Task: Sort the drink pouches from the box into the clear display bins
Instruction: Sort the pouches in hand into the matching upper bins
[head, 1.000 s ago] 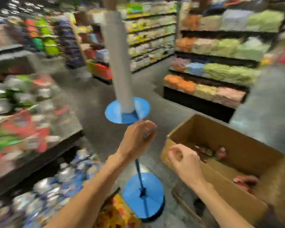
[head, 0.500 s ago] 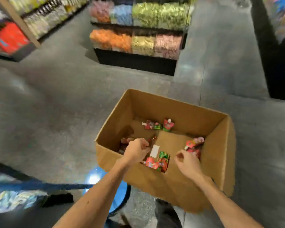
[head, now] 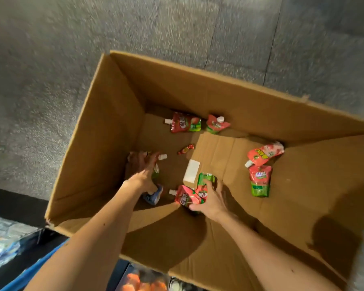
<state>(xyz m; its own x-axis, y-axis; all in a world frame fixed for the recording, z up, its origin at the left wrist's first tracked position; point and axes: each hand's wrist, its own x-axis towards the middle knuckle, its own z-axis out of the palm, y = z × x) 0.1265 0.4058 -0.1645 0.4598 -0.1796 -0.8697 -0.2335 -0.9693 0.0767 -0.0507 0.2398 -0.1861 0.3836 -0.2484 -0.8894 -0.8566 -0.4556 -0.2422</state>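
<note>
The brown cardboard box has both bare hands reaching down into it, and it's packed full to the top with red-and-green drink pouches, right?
Not quite. Both hands, left and right, do reach into the brown cardboard box, but it is nearly empty: the head view shows only a few red-and-green drink pouches scattered across its bare floor.

This looks like a shop floor during restocking. A big open cardboard box (head: 198, 97) sits on a speckled grey floor (head: 51, 80) laid in large slabs with thin joints, the hard-wearing kind found in stores. Inside the box lie many identical red-and-green spouted drink pouches (head: 185, 122), loose stock rather than household items. At the lower left edge, a dark-framed display (head: 6, 244) holds shiny packaged goods, blurred. At the bottom edge more packaged wares (head: 143, 280) show orange, too blurred to identify.
</note>
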